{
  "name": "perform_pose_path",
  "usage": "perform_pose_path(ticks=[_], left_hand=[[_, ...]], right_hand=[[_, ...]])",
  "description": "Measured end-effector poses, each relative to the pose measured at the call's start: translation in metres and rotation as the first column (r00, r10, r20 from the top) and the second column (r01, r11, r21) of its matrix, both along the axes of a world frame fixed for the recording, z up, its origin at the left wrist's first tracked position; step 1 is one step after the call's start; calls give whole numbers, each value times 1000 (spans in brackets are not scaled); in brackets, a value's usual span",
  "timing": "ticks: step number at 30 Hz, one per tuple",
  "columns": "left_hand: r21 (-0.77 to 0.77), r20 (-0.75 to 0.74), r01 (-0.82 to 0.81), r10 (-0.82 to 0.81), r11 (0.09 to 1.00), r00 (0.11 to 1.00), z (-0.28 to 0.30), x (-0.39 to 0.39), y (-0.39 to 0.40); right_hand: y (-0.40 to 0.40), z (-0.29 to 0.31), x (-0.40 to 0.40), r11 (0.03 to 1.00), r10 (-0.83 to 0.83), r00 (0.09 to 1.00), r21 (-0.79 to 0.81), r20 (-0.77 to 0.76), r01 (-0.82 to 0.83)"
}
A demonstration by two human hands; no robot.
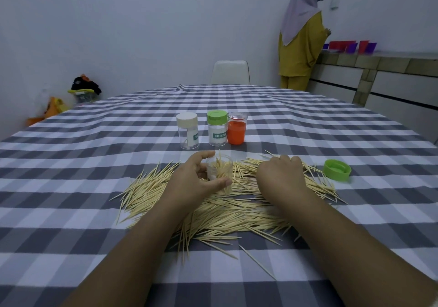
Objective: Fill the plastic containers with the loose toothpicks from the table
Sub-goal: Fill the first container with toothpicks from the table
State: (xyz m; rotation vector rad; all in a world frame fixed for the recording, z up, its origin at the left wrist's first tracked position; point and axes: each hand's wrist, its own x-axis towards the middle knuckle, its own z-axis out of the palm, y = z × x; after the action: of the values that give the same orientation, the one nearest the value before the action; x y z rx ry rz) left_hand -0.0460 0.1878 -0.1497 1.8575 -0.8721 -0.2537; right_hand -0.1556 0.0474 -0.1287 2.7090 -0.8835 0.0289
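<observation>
on the checked tablecloth [71, 188] in front of me, four containers and one loose lid can be counted. three containers stand upright in a row beyond the hands: from the left a clear one with a cream cap [187, 131], then a clear one with a green cap [216, 128] and a toothpick label, then a clear one with orange inside [236, 128], the last two touching or nearly so. the fourth, an open clear container [219, 169], stands upright nearer the person with its mouth up, and the toothpicks already in it stand on end, tips poking above the rim.

the left hand [193, 176] grips this open container, thumb across its near side and fingers curled round the far side. around and under both forearms lies the pile of loose toothpicks [213, 214], too many to count. their long axes run mostly flat on the cloth; those at the left fan out toward the near left, those in the middle lie roughly left to right, and a few stray ones near the front edge slant toward the near right.

the right hand [280, 173] rests knuckles up on the pile, fingers curled down into the toothpicks; whether it has any pinched i cannot tell. well to its right the green lid [337, 170] lies on the cloth, open side up, just beside the edge of the pile.

beyond the table stands one white chair [230, 72], and a person in yellow clothes [299, 51] stands at a counter [379, 62] on the right.
</observation>
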Motion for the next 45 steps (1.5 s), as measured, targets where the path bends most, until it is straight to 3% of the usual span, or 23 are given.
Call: perform_pose_path(ticks=[6, 10, 13, 16, 19, 22, 26, 30, 33, 37, 45], left_hand=[[0, 3, -1, 1, 1000, 1000, -1, 0, 0], [8, 15, -6, 6, 1000, 1000, -1, 2, 0], [8, 16, -7, 7, 1000, 1000, -1, 1, 0], [5, 12, -6, 6, 1000, 1000, -1, 0, 0], [5, 17, -7, 7, 1000, 1000, -1, 1, 0], [13, 29, -11, 11, 1000, 1000, -1, 1, -1], [20, 36, -16, 16, 1000, 999, -1, 1, -1], [23, 40, -17, 16, 1000, 999, -1, 1, -1], [28, 46, -18, 16, 999, 999, -2, 1, -2], [16, 35, -8, 8, 1000, 999, -1, 0, -2], [14, 45, -8, 8, 1000, 999, -2, 2, -1]], right_hand=[[0, 8, -2, 998, -54, 996, 28, 70, 52], [-13, 14, 5, 941, -182, 972, 313, 149, 129], [-21, 20, 3, 734, -288, 896, 679, 337, -20], [-20, 26, -6, 490, -416, 772, 834, 480, -254], [-18, 25, -3, 314, -508, 665, 837, 547, -449], [-13, 22, 4, 203, -592, 546, 765, 593, -611], [1, 22, 13, 168, -687, 367, 629, 627, -759], [14, 19, 19, 174, -707, 273, 535, 652, -827], [21, 13, 21, 269, -632, 279, 542, 723, -796], [27, 6, 25, 344, -540, 355, 585, 763, -735], [35, 4, 24, 280, -498, 546, 721, 674, -634]])
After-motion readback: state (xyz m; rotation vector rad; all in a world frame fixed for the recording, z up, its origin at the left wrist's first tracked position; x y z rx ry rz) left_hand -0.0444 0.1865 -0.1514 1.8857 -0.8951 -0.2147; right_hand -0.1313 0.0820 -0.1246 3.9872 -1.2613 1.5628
